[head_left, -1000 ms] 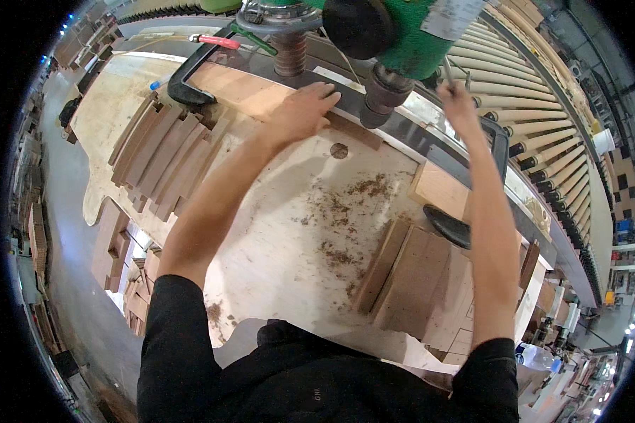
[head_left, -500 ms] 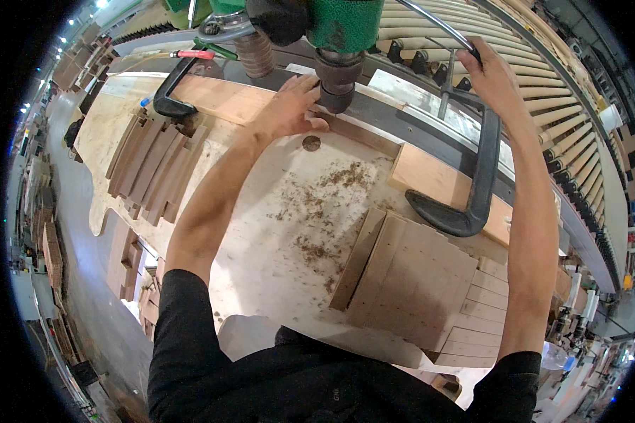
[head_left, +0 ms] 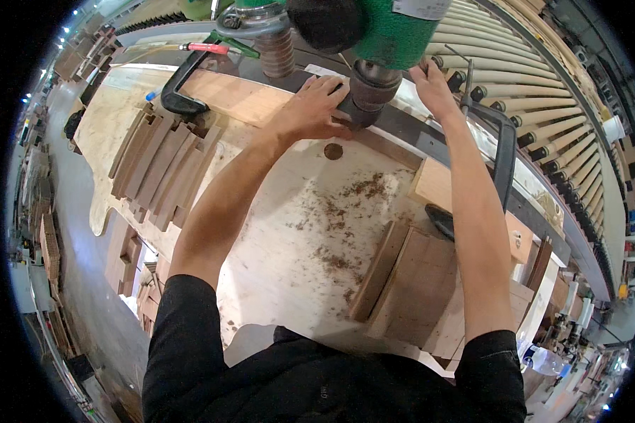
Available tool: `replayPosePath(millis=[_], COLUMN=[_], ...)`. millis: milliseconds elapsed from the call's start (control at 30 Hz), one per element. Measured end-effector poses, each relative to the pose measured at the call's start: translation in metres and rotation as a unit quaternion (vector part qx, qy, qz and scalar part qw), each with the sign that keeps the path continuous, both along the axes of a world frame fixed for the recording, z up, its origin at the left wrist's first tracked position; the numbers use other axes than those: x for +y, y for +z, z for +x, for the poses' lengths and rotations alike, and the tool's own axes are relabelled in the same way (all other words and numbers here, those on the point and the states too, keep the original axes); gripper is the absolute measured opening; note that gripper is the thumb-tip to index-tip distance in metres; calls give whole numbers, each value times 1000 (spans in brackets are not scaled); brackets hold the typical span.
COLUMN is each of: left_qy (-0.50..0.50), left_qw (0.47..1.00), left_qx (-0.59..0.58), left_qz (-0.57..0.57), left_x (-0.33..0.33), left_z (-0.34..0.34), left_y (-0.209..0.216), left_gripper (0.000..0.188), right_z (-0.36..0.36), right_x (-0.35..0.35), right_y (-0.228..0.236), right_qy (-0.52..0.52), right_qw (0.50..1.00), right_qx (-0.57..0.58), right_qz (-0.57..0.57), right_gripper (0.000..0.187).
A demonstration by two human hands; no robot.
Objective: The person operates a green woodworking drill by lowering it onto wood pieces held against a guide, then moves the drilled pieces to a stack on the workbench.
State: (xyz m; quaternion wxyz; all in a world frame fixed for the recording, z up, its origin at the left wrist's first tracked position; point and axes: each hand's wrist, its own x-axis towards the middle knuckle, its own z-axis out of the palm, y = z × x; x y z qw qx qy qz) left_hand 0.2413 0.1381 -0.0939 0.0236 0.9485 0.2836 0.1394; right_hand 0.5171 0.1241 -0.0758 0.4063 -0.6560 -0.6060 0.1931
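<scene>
In front of me stands a green drill press [head_left: 396, 39], its metal chuck [head_left: 375, 81] hanging over the fence. My left hand [head_left: 310, 113] grips a brown wooden strip [head_left: 395, 149] lying along the fence, just left of the chuck; the thumb is on the near side and the fingers reach over the far side. My right hand [head_left: 434, 90] is raised to the right of the drill head, fingers curled round the feed lever, which is mostly hidden there. A round hole [head_left: 333, 151] shows in the pale board [head_left: 275, 233], with brown shavings [head_left: 363, 189] scattered nearby.
A black clamp [head_left: 178, 95] grips the fence's left wooden block [head_left: 233, 95]; another clamp [head_left: 505, 151] stands beyond my right forearm. Curved brown pieces [head_left: 164, 169] are at left, flat wooden pieces [head_left: 420, 282] at right. A roller conveyor [head_left: 529, 92] lies behind.
My right hand has moved left and inward with the lever, close to the drill head. My left hand stays on the strip. The whole view has shifted slightly.
</scene>
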Motion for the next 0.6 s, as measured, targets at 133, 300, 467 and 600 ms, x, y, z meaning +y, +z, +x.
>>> replayPosePath(millis=[133,300,467,600], left_qy=[-47,-39,1,62], left_qw=[997,996,985,979], left_qx=[-61,-81,-158,-188], left_qz=[14,-8,62,40], left_x=[6,6,-6,-42], left_z=[-4,6,-1,2], left_y=[-6,-6,-18,-14], left_gripper=[85,84,76,52], right_z=[-17,-3,38,78], right_x=[29,34,-23,-82], right_y=[-19,-26,13,97], right_qy=[7,-10,-89,-162], right_qw=[998,999,984,930], right_qx=[46,-30,-144,-329], right_qz=[47,27,-61,21], right_gripper=[45,45,43,43])
